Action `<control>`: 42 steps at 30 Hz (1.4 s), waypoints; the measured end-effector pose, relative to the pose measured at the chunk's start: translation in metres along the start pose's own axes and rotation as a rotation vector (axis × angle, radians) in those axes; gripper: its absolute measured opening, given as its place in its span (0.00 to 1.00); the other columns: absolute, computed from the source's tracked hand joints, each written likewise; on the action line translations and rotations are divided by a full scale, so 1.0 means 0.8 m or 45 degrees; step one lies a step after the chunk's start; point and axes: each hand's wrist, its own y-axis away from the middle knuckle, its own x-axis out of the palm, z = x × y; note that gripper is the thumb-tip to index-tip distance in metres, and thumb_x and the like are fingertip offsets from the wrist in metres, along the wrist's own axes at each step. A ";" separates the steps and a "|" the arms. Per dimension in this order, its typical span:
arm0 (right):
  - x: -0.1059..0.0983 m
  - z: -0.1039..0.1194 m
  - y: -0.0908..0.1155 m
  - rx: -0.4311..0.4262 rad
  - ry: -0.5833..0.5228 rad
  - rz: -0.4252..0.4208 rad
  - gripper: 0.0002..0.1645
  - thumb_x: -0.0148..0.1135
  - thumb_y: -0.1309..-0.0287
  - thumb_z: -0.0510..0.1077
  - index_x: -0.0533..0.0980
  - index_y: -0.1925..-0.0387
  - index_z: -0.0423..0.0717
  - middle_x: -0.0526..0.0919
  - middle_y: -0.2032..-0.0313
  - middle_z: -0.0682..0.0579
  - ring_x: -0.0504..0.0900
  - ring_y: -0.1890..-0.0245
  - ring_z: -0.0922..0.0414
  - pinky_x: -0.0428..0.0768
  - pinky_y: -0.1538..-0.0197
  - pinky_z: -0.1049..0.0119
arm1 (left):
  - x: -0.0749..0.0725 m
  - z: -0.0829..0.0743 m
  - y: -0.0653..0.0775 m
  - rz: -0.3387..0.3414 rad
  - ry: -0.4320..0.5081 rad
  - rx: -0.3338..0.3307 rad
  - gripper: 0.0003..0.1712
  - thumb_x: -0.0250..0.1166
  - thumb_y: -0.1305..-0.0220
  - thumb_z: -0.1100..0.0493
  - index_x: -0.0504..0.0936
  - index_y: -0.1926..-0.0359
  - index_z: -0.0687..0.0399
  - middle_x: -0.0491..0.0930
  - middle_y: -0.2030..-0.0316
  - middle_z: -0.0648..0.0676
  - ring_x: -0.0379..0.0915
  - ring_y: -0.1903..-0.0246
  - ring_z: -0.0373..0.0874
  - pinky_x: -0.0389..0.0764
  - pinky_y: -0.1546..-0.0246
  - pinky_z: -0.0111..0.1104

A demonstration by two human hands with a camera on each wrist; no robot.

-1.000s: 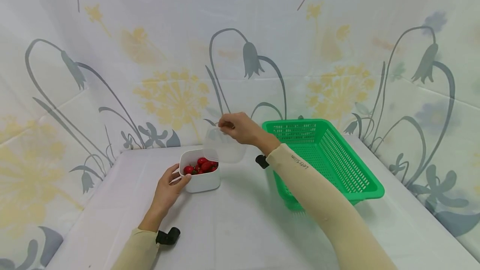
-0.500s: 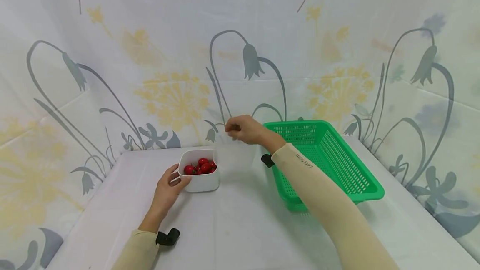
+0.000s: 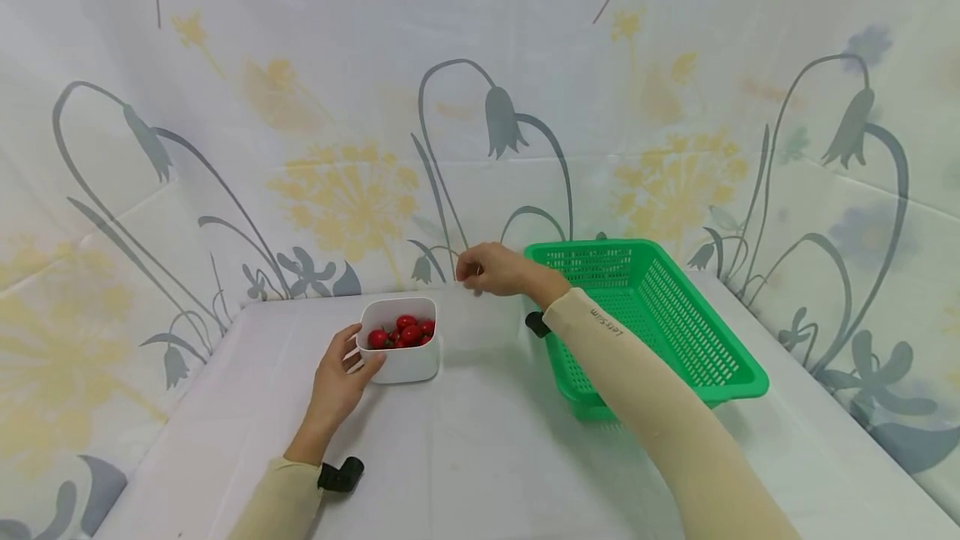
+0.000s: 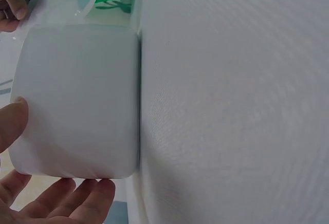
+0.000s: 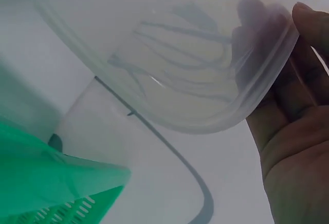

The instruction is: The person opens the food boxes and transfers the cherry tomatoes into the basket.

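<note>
Left hand (image 3: 341,377): curled about the near left corner of the white container (image 3: 405,363); thumb on the front wall close to the rim, fingertips against the left side; a steadying grip by the look of it, rather than a tight squeeze.

White container: upright and uncovered on the white table (image 3: 450,473), left of centre; probably light and fairly stiff, with smooth walls apt to slide on the cloth; best held low across two opposite sides, or braced at a corner.

Red fruits (image 3: 409,334): heaped inside the container, well below the rim; apparently cherry tomatoes, some with green stems; likely firm but easy to bruise, and prone to roll if tipped.

Clear lid (image 5: 169,54): raised off the table between container and basket, tilted, faint in the head view; probably very light, thin, a little flexible and slick; best pinched at a rounded corner or along the thicker rim.

Right hand (image 3: 493,267): pinching the lid at a corner; thumb on the near face, fingers behind and dimly visible through the plastic.

Green basket (image 3: 738,390): at the right, partly behind the right sleeve (image 3: 637,390); slotted walls, probably stiff but light; untouched by fingers.
</note>
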 end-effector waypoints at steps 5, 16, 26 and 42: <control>0.008 -0.005 -0.003 0.042 -0.018 0.048 0.05 0.58 0.37 0.36 0.78 0.62 0.45 0.81 0.63 0.47 0.81 0.64 0.52 0.80 0.61 0.67 | 0.003 0.002 0.002 -0.029 0.004 -0.005 0.37 0.67 0.38 0.55 0.61 0.32 0.56 0.65 0.37 0.70 0.67 0.41 0.65 0.74 0.48 0.49; 0.025 -0.020 -0.018 0.063 0.048 0.143 0.04 0.59 0.38 0.36 0.78 0.65 0.47 0.80 0.66 0.52 0.82 0.68 0.57 0.80 0.62 0.68 | 0.003 0.002 0.002 -0.036 0.000 0.002 0.38 0.67 0.38 0.54 0.60 0.32 0.56 0.65 0.38 0.70 0.67 0.41 0.66 0.74 0.48 0.49; 0.032 -0.018 -0.025 0.082 0.173 0.211 0.06 0.60 0.41 0.35 0.78 0.64 0.47 0.80 0.66 0.53 0.78 0.66 0.57 0.79 0.60 0.67 | 0.004 0.003 0.003 -0.035 0.005 -0.005 0.38 0.67 0.38 0.55 0.60 0.31 0.55 0.65 0.37 0.70 0.66 0.41 0.65 0.74 0.48 0.50; 0.019 0.003 -0.032 0.067 0.473 0.420 0.09 0.61 0.42 0.33 0.78 0.60 0.46 0.78 0.64 0.53 0.76 0.65 0.56 0.79 0.63 0.69 | 0.004 0.001 0.002 -0.029 0.012 -0.002 0.38 0.66 0.38 0.53 0.60 0.31 0.55 0.65 0.37 0.70 0.66 0.40 0.65 0.73 0.47 0.49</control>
